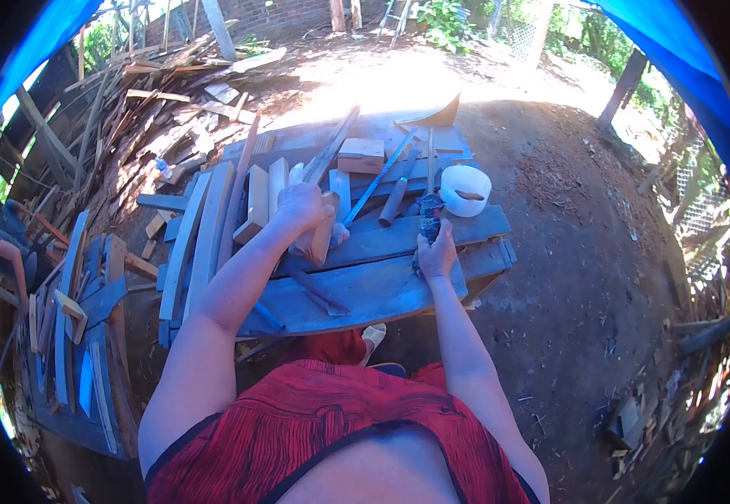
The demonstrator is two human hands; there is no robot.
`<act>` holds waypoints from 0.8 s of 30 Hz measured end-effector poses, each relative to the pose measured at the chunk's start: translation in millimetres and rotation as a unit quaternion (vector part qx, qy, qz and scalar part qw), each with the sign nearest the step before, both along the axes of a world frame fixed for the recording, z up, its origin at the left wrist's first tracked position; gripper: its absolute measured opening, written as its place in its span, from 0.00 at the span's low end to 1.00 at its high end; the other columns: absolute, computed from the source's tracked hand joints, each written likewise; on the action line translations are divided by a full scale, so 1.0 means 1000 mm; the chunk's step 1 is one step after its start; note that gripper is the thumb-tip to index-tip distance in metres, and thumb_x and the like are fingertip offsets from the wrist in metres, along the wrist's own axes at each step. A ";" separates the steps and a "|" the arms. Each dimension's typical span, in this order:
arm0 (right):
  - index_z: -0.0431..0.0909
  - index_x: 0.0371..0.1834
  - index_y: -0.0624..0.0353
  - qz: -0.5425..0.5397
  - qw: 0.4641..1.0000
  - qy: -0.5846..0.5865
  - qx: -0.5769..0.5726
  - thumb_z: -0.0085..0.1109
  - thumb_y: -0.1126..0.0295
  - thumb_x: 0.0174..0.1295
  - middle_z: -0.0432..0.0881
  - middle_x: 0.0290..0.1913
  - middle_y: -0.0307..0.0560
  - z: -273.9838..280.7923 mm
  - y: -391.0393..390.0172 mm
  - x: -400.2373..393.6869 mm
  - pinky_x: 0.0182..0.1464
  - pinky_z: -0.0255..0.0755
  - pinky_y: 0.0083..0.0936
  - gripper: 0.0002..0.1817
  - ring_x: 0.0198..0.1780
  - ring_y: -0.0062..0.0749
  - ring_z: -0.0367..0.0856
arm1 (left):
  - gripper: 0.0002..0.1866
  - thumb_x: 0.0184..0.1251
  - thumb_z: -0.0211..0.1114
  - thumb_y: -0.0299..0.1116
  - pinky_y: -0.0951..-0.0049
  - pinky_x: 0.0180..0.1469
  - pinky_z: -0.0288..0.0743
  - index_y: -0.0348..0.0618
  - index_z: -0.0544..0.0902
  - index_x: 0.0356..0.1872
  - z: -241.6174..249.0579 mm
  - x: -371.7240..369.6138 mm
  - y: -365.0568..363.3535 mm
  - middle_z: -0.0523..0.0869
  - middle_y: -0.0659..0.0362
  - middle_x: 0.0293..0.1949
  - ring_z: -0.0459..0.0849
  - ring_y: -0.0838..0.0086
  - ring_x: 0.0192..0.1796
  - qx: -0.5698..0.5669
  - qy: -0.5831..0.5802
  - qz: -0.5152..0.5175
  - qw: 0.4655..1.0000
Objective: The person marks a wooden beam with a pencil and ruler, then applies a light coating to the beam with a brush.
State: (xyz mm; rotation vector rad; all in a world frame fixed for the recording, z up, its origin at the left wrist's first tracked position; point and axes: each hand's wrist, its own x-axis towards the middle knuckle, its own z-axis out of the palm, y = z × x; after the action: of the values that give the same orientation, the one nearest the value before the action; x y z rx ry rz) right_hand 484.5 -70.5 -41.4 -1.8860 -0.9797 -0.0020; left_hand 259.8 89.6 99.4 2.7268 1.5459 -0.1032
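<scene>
My left hand (300, 207) is closed on a wooden block (323, 233) that stands tilted at the near middle of the plank bench (339, 290). My right hand (437, 252) is wrapped around a dark-handled tool (429, 220) with a long thin metal part pointing away from me; its exact kind I cannot tell. Just right of that tool stands a white plastic container (466, 186) with a dark slot-like shape on its side. Between my hands lie a blue strip (382, 176) and a dark cylindrical handle (393, 202).
Another wooden block (361, 156) rests farther back on the bench. Long boards (205, 227) lie along its left side. Scrap wood (171, 118) is heaped at the back left. A person (12, 252) bends beside a second wood stack (87, 336). Bare dirt (566, 286) is on the right.
</scene>
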 end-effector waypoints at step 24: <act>0.65 0.59 0.61 0.027 0.991 0.124 0.036 0.66 0.69 0.50 0.80 0.44 0.56 -0.003 0.004 0.015 0.47 0.74 0.36 0.31 0.46 0.49 0.82 | 0.27 0.53 0.63 0.42 0.47 0.67 0.57 0.49 0.76 0.57 -0.109 0.270 0.173 0.80 0.51 0.56 0.66 0.57 0.68 -0.077 -0.176 -0.130 0.973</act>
State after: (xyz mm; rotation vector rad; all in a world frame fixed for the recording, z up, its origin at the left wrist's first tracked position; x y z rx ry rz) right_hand 499.0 -66.2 -44.6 -1.7453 -0.8479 0.2215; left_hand 529.5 262.6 -9.7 2.6270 1.0441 0.2371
